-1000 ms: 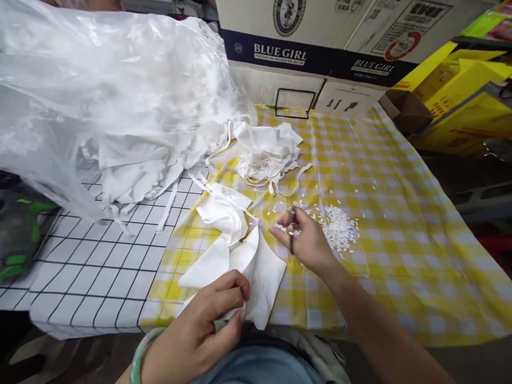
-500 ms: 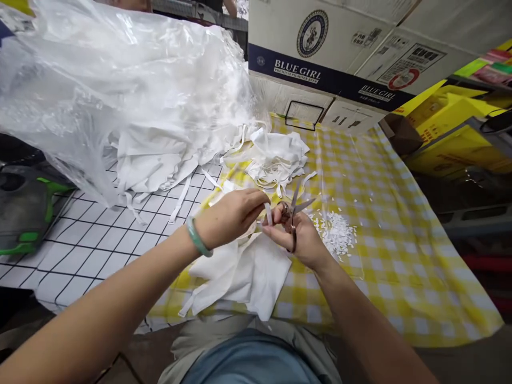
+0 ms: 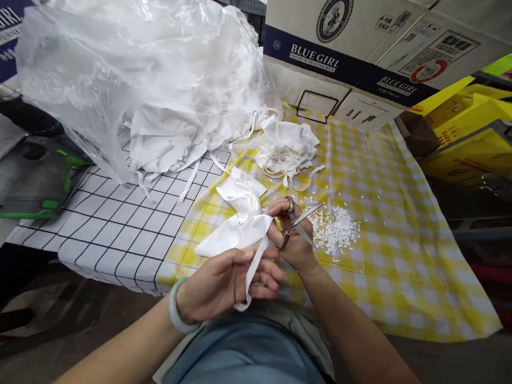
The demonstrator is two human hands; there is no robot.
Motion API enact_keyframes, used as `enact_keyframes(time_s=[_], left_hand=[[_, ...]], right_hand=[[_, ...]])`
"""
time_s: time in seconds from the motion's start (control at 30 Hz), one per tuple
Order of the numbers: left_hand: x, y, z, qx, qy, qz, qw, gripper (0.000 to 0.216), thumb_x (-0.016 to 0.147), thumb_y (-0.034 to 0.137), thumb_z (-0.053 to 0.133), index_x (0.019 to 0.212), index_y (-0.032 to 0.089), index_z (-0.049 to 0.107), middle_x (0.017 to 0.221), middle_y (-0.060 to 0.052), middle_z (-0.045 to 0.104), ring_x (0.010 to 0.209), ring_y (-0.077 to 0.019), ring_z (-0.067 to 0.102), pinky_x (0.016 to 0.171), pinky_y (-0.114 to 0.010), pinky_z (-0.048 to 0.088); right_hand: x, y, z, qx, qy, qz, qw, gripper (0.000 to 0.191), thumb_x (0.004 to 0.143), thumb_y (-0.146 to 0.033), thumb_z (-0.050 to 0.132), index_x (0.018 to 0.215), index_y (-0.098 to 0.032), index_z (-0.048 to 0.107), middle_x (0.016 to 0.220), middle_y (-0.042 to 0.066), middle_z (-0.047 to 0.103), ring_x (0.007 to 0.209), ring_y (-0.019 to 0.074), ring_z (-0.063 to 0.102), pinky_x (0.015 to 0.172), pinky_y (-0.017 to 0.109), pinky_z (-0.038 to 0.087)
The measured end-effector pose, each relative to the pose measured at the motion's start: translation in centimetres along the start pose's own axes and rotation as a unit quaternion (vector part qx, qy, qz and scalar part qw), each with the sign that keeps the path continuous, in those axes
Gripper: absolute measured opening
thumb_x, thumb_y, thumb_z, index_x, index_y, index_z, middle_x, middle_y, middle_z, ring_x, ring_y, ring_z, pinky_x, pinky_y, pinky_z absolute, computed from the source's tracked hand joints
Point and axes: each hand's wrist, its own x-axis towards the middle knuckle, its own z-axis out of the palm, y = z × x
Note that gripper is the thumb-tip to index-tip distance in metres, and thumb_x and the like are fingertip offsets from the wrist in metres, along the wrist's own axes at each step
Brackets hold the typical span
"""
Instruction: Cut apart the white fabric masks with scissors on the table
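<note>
My left hand (image 3: pixel 234 277) is closed round a white strap of a white cloth piece (image 3: pixel 240 232), holding it just above my lap. My right hand (image 3: pixel 290 237) grips small scissors (image 3: pixel 298 221) with fingers through the handles; the blades stand apart and point right, toward a small heap of white snippets (image 3: pixel 334 232). The strap runs from my left fingers up to the cloth beside my right hand. A green bangle (image 3: pixel 174 309) sits on my left wrist.
A big clear plastic bag (image 3: pixel 140 74) of white cloth pieces lies at the back left. Another cloth heap (image 3: pixel 286 149) lies on the yellow checked tablecloth (image 3: pixel 400 250). A Blue Girl carton (image 3: pixel 360 58) stands behind; yellow boxes (image 3: pixel 468 133) at right; a grey-green device (image 3: pixel 36 181) at left.
My left hand came down from beside the scissors toward my lap, pulling the strap with it. The right hand with the scissors shifted slightly down. The view turned a little left.
</note>
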Motion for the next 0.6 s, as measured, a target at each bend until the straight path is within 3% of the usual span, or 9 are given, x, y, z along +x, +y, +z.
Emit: enact_keyframes(time_s=[0.13,0.23,0.3,0.37,0.43,0.5,0.6], left_hand=[[0.8,0.2,1.0,-0.018,0.040,0.037,0.998,0.014,0.088,0.020,0.064,0.093,0.008,0.069,0.074,-0.003,0.059,0.059,-0.0069,0.054,0.057,-0.017,0.046],[0.6,0.6,1.5,0.019,0.062,0.071,0.995,0.010,0.088,0.018,0.064,0.088,0.009,0.068,0.065,-0.001,0.058,0.053,-0.0054,0.050,0.051,-0.014,0.040],[1.0,0.4,1.4,0.009,0.007,0.025,1.000,0.024,0.089,0.029,0.062,0.099,0.008,0.069,0.078,-0.007,0.067,0.061,-0.0107,0.061,0.058,-0.018,0.048],[1.6,0.0,1.3,-0.030,-0.084,-0.056,0.994,0.040,0.089,0.040,0.059,0.108,0.007,0.068,0.093,-0.014,0.070,0.073,-0.0185,0.069,0.068,-0.027,0.055],[2.3,-0.5,1.3,-0.066,-0.138,-0.089,0.984,0.042,0.089,0.041,0.058,0.111,0.007,0.067,0.089,-0.012,0.069,0.072,-0.0185,0.069,0.070,-0.031,0.058],[2.6,-0.6,1.6,-0.091,-0.126,-0.049,0.987,0.028,0.089,0.032,0.062,0.104,0.008,0.069,0.077,-0.004,0.062,0.061,-0.0106,0.062,0.065,-0.026,0.057],[2.2,-0.2,1.8,-0.088,-0.056,0.034,0.994,0.009,0.087,0.018,0.065,0.090,0.010,0.069,0.072,0.001,0.053,0.054,-0.0040,0.052,0.051,-0.014,0.048]], right_hand=[[-0.3,-0.7,-0.7,-0.001,0.030,-0.028,0.999,0.011,0.082,-0.019,0.061,0.086,-0.026,0.053,0.085,0.001,0.057,0.083,0.0173,0.060,0.077,0.033,0.052],[-0.2,-1.1,-1.5,0.013,0.041,-0.058,0.997,0.014,0.082,-0.014,0.062,0.086,-0.026,0.056,0.086,0.000,0.056,0.081,0.0157,0.059,0.076,0.031,0.051],[-0.1,-1.3,-1.7,0.018,0.036,-0.067,0.997,0.016,0.082,-0.012,0.063,0.086,-0.026,0.056,0.086,0.000,0.056,0.081,0.0150,0.058,0.076,0.031,0.050],[0.1,-1.5,-1.7,0.028,0.022,-0.069,0.997,0.014,0.082,-0.013,0.063,0.085,-0.025,0.056,0.087,0.000,0.057,0.082,0.0151,0.059,0.076,0.031,0.052],[0.2,-1.7,-1.8,0.040,0.008,-0.059,0.997,0.013,0.083,-0.016,0.063,0.085,-0.025,0.054,0.087,0.001,0.058,0.083,0.0158,0.061,0.077,0.032,0.054],[0.2,-1.9,-2.2,0.039,-0.003,-0.046,0.998,0.012,0.083,-0.019,0.064,0.086,-0.025,0.053,0.087,0.001,0.058,0.084,0.0168,0.063,0.078,0.034,0.056],[-0.1,-2.0,-3.2,0.015,-0.015,-0.045,0.999,0.012,0.084,-0.019,0.063,0.087,-0.025,0.053,0.087,0.001,0.059,0.085,0.0178,0.063,0.080,0.036,0.056]])
